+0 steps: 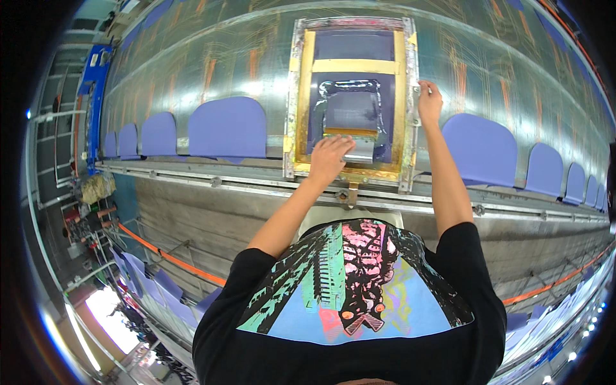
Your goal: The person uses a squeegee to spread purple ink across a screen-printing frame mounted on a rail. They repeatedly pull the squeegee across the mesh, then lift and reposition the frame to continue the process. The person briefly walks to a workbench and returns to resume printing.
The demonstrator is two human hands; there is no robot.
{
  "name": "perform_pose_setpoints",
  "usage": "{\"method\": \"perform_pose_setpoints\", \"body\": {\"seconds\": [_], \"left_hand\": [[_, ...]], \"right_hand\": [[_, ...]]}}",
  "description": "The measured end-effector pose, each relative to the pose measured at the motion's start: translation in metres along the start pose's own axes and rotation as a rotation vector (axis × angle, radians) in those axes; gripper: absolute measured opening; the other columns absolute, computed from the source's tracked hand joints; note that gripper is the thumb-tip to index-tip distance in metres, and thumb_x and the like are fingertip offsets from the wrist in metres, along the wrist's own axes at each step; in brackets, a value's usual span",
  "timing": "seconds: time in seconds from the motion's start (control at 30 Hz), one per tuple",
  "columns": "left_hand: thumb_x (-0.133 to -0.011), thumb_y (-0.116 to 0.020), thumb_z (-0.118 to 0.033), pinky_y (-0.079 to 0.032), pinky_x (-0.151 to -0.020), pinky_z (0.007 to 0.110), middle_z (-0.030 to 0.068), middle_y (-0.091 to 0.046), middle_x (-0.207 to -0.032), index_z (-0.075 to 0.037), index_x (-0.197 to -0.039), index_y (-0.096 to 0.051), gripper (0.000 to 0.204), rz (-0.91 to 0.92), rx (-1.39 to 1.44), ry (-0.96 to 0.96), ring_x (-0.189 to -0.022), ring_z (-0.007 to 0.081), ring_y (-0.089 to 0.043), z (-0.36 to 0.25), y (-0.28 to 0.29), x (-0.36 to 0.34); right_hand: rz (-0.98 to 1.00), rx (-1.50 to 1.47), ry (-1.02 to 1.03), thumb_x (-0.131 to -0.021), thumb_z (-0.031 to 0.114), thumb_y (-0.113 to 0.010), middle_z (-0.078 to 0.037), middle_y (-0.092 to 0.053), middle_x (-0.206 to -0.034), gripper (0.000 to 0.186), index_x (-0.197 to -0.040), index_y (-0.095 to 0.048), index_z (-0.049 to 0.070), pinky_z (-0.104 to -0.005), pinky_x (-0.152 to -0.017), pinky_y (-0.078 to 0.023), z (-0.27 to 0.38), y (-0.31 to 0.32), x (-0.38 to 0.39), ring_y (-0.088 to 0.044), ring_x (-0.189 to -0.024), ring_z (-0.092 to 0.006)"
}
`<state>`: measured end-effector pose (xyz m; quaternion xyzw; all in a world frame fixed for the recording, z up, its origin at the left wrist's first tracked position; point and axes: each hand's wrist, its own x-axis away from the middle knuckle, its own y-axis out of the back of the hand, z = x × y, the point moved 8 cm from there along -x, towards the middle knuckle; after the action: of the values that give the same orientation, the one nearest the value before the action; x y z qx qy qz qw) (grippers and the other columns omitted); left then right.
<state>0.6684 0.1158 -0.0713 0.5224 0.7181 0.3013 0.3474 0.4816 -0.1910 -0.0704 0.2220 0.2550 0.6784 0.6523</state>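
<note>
Bench: I look down on a long glossy printing bench [192, 70] that curves across the whole view, its surface marked with orange and green streaks.
Pallets: a row of flat lilac fabric-covered pallets [228, 127] lies along the bench edge on both sides of me, each one apart from its neighbour.
Rail: a grey metal rail [256, 183] with bolts runs along the near side of the bench, just under the pallets.
Frame: a rectangular screen-printing frame with a metal outer edge and yellow taped border [350, 96] lies flat on the bench straight ahead, between the pallets; its mesh is dark purple.
Squeegee: a wide squeegee with a pale wooden grip and a grey blade [354, 142] sits on the mesh in the lower half of the frame.
Left hand: my left hand [328, 158] rests curled over the near left end of the squeegee, gripping it.
Right hand: my right hand [428, 101] is closed lightly on the right metal edge of the frame, fingers wrapped over it.
Shirt: my black printed T-shirt [350, 301] fills the bottom of the view.
</note>
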Motion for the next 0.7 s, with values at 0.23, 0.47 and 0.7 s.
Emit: {"method": "perform_pose_setpoints", "body": {"seconds": [0.23, 0.47, 0.7], "left_hand": [[-0.075, -0.071, -0.004, -0.044, -0.109, 0.045, -0.0003, -0.066, -0.139, -0.019, -0.132, -0.068, 0.059, 0.102, 0.091, 0.042, -0.131, 0.0245, -0.059, 0.066, 0.040, 0.033], [-0.074, -0.069, -0.002, -0.045, -0.105, 0.044, 0.0004, -0.069, -0.135, -0.017, -0.128, -0.071, 0.057, 0.055, 0.011, 0.119, -0.127, 0.0256, -0.061, 0.109, 0.086, 0.055], [-0.072, -0.074, -0.004, -0.045, -0.105, 0.043, -0.0014, -0.069, -0.136, -0.019, -0.127, -0.072, 0.057, 0.028, -0.089, 0.114, -0.128, 0.0252, -0.062, 0.164, 0.100, 0.092]], "right_hand": [[-0.028, -0.019, -0.036, -0.104, 0.028, -0.058, -0.013, -0.067, -0.073, 0.023, -0.108, -0.074, 0.012, -0.0420, -0.069, -0.049, 0.049, -0.054, 0.056, -0.061, -0.065, -0.0260], [0.003, -0.195, 0.028, -0.105, 0.025, -0.058, -0.012, -0.063, -0.070, 0.022, -0.108, -0.073, 0.009, -0.0397, -0.065, -0.046, 0.081, -0.119, 0.094, -0.056, -0.063, -0.0215], [0.057, -0.098, -0.021, -0.105, 0.025, -0.056, -0.015, -0.068, -0.076, 0.022, -0.109, -0.072, 0.011, -0.0459, -0.075, -0.050, 0.091, -0.173, 0.117, -0.064, -0.069, -0.0319]]}}
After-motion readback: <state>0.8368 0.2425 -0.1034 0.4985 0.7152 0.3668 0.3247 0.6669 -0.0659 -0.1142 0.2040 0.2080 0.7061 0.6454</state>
